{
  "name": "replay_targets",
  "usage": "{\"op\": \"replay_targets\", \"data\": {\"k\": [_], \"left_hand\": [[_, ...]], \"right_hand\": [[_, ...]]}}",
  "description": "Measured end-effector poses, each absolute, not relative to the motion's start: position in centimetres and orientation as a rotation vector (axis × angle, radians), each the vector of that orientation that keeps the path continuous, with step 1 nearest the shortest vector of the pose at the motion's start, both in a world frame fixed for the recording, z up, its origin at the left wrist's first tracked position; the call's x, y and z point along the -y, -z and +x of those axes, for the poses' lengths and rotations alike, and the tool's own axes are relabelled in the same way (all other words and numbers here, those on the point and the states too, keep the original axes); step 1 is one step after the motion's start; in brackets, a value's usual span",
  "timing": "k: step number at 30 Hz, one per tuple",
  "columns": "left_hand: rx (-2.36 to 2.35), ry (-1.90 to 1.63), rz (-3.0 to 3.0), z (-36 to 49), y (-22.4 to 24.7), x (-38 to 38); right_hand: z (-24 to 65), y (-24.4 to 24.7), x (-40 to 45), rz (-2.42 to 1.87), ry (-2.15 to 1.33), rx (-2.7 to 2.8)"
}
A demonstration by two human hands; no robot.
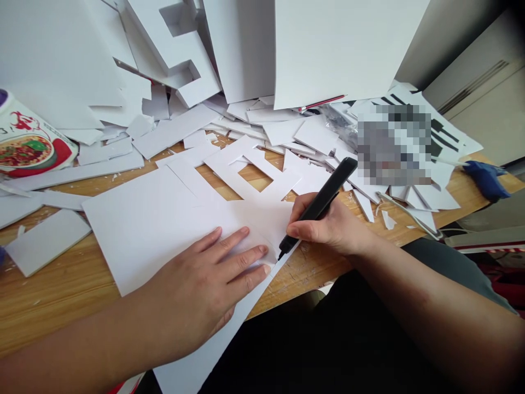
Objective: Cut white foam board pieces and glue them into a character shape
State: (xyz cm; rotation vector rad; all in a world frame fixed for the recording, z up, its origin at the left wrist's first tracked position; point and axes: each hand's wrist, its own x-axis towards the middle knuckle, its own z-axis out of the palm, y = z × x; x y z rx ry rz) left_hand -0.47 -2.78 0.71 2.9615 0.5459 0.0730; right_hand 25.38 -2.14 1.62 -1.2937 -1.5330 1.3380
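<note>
Currently: right hand [334, 221], closed round a black pen-shaped tool [322, 197], tip pointing down at the margin of a white sheet [143, 224]. Left hand [213, 273], palm down, fingers slightly spread, gripping nothing, pressed on the same sheet, which overhangs the near edge of the wooden bench [45, 284]. Hazard: tip just beside the left fingertips; a skid, from hard pressure or a shifting sheet, could catch them. Second hazard: the unsupported overhang could bend under load. Beyond: white offcuts [279, 131], heaped toward the far edge; red pencil [324, 103] among them; printed food tub [65, 148], left end; blue item [486, 178], right corner.
</note>
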Motion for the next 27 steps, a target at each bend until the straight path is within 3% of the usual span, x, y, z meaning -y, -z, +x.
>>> {"op": "replay_targets", "data": {"k": [27], "left_hand": [[-0.536, -0.060, 2.947, -0.29, -1.11, 2.99]], "right_hand": [[26.36, -1.47, 1.41, -1.285, -1.303, 1.588]]}}
